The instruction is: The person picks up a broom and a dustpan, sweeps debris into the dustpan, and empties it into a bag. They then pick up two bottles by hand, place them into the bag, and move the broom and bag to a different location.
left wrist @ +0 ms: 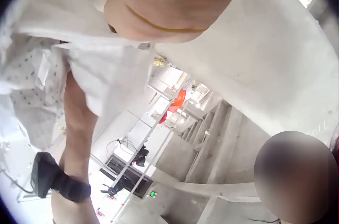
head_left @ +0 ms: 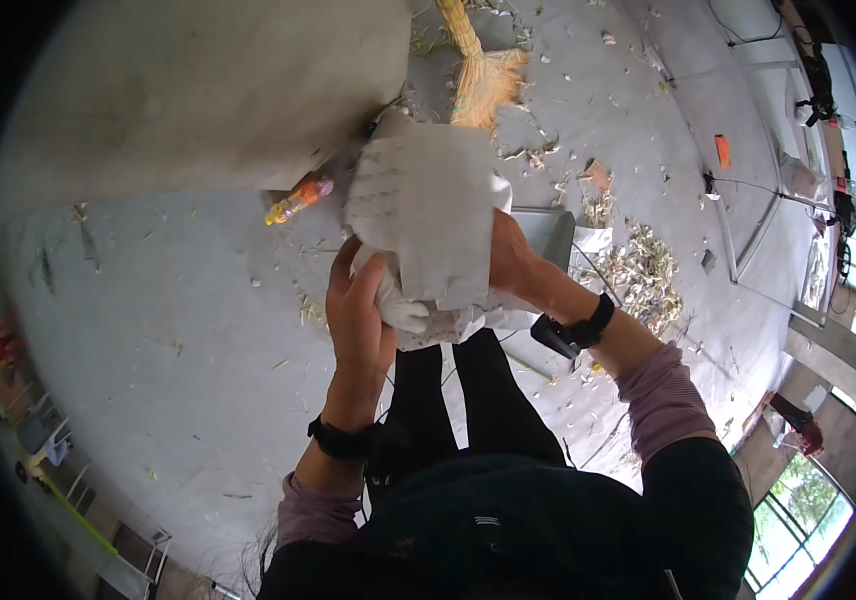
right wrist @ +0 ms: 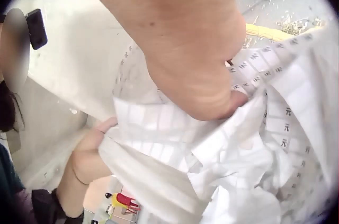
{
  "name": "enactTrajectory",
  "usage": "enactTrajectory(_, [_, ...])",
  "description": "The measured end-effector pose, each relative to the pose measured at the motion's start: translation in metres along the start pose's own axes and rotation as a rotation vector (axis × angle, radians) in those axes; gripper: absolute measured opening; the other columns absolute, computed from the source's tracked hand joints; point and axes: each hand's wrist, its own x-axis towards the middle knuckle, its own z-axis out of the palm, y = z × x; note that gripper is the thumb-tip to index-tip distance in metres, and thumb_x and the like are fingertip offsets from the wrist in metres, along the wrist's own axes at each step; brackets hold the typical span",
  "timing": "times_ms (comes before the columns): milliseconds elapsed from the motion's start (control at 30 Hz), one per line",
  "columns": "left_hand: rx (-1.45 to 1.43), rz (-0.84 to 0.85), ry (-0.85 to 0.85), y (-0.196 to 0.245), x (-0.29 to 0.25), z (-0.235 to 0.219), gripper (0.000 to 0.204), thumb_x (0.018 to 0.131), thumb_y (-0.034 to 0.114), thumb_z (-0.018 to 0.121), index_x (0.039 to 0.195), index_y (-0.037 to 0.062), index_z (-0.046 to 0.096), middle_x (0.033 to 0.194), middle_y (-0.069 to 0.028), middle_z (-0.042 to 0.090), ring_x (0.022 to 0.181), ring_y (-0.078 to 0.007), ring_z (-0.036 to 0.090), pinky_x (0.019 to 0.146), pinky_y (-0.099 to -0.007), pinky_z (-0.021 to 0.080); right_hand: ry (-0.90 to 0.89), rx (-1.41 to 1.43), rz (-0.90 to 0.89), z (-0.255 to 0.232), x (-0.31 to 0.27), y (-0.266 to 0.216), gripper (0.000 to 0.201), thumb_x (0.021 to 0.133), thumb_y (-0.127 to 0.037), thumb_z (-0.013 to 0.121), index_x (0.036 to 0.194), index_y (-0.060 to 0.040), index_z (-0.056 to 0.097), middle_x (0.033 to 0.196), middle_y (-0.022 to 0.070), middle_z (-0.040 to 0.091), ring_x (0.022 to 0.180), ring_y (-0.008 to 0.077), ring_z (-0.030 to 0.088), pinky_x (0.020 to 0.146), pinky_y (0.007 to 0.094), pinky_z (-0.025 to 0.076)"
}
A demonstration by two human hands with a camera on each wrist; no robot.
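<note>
A large bundle of printed white paper (head_left: 445, 210) is held up in front of the body, over the legs. Rows of small printed characters run along the crumpled sheets (right wrist: 228, 166) in the right wrist view. My left hand (head_left: 358, 310) grips the bundle's lower left side, beside a bulging white piece (head_left: 403, 308) with finger-like folds. On the opposite side my right hand (head_left: 516, 262) holds the edge; its thumb pinches the paper in the right wrist view, while its other fingers are hidden behind the sheets.
A straw broom (head_left: 488, 85) lies on the floor ahead, amid scattered scraps. A heap of shredded bits (head_left: 653, 280) lies to the right, near a grey container (head_left: 545, 235). A pale panel (head_left: 228, 95) fills the upper left, with a colourful wrapped item (head_left: 298, 200) by its edge.
</note>
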Motion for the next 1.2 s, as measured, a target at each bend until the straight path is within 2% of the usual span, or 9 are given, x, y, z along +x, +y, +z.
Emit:
enactTrajectory(67, [0.076,0.074,0.049,-0.007,0.014,-0.001,0.043,0.08,0.005,0.049,0.12,-0.0067,0.038,0.112,-0.0145,0.051,0.099,-0.0217,0.053,0.085,-0.0305,0.043,-0.231,0.013,0.124,-0.008,0.009,-0.014,0.039,0.071,-0.026,0.064,0.107,-0.0127,0.058,0.117,0.0058,0.053,0.109,0.0262,0.048,0.093,0.0394,0.035])
enactTrajectory(200, [0.2,0.065,0.084,-0.013,0.034,-0.013,0.043,0.079,0.004,0.05,0.119,-0.0086,0.039,0.111,-0.0142,0.051,0.099,-0.0205,0.052,0.085,-0.0302,0.042,0.187,0.167,-0.116,0.068,0.004,-0.005,0.044,0.071,-0.024,0.067,0.111,-0.0112,0.053,0.109,0.0074,0.055,0.107,0.0245,0.048,0.094,0.0364,0.034])
enactTrajectory(233, [0.21,0.107,0.096,-0.013,0.036,-0.013,0.042,0.079,0.004,0.05,0.118,-0.0079,0.04,0.11,-0.0135,0.051,0.098,-0.0201,0.052,0.085,-0.0295,0.042,0.052,0.579,0.079,0.069,0.005,-0.011,0.045,0.079,-0.028,0.056,0.119,-0.011,0.048,0.118,0.0081,0.05,0.113,0.0259,0.044,0.1,0.0349,0.028])
enactTrajectory(367, [0.162,0.098,0.106,-0.012,0.032,-0.007,0.039,0.079,0.004,0.049,0.117,-0.0055,0.043,0.105,-0.01,0.052,0.093,-0.0156,0.051,0.083,-0.026,0.041,0.208,0.433,0.22,0.099,0.016,-0.014,0.047,0.081,-0.034,0.052,0.12,-0.0099,0.048,0.118,0.0085,0.05,0.112,0.0254,0.044,0.1,0.0334,0.029])
enactTrajectory(667, [0.29,0.046,0.028,-0.025,0.027,0.001,0.035,0.081,0.001,0.049,0.116,-0.0014,0.045,0.088,-0.0018,0.05,0.071,-0.0052,0.044,0.067,-0.0181,0.038,-0.349,-0.006,0.533,0.069,0.02,0.01,0.053,0.082,-0.04,0.044,0.127,-0.0102,0.04,0.127,0.0111,0.041,0.12,0.0269,0.036,0.103,0.0339,0.024])
enactTrajectory(867, [0.252,0.047,0.049,-0.024,0.043,-0.012,0.032,0.08,0.003,0.052,0.112,0.0001,0.048,0.079,0.002,0.046,0.064,-0.0031,0.037,0.059,-0.0172,0.034,0.088,-0.1,0.376,0.065,-0.043,-0.008,0.045,0.076,-0.021,0.052,0.118,-0.0077,0.048,0.124,0.0145,0.045,0.119,0.031,0.038,0.1,0.0397,0.028])
enactTrajectory(933, [0.237,0.082,0.055,-0.023,0.043,-0.014,0.032,0.079,0.004,0.053,0.111,0.0002,0.049,0.08,0.0009,0.049,0.068,-0.0045,0.042,0.064,-0.0178,0.037,-0.038,0.124,0.465,0.019,-0.078,-0.018,0.038,0.076,-0.008,0.055,0.114,-0.0049,0.05,0.125,0.0142,0.044,0.11,0.0348,0.045,0.093,0.0378,0.037])
enactTrajectory(1067, [0.225,0.086,0.073,-0.025,0.044,-0.011,0.034,0.079,0.005,0.054,0.112,-0.0002,0.048,0.083,-0.0009,0.051,0.071,-0.0067,0.045,0.067,-0.0197,0.039,0.421,0.188,0.918,0.039,-0.148,0.006,0.064,0.069,-0.015,0.071,0.122,-0.0029,0.037,0.111,0.0149,0.053,0.1,0.0262,0.053,0.086,0.0343,0.042])
enactTrajectory(1200, [0.406,0.141,0.043,-0.042,0.039,0.003,0.037,0.08,0.005,0.053,0.115,-0.0017,0.045,0.086,-0.0035,0.052,0.074,-0.0075,0.047,0.067,-0.0223,0.041,0.073,1.387,1.118,0.067,-0.141,-0.004,0.074,0.075,-0.03,0.067,0.13,-0.0059,0.024,0.115,0.0115,0.047,0.098,0.0188,0.052,0.07,0.0354,0.05])
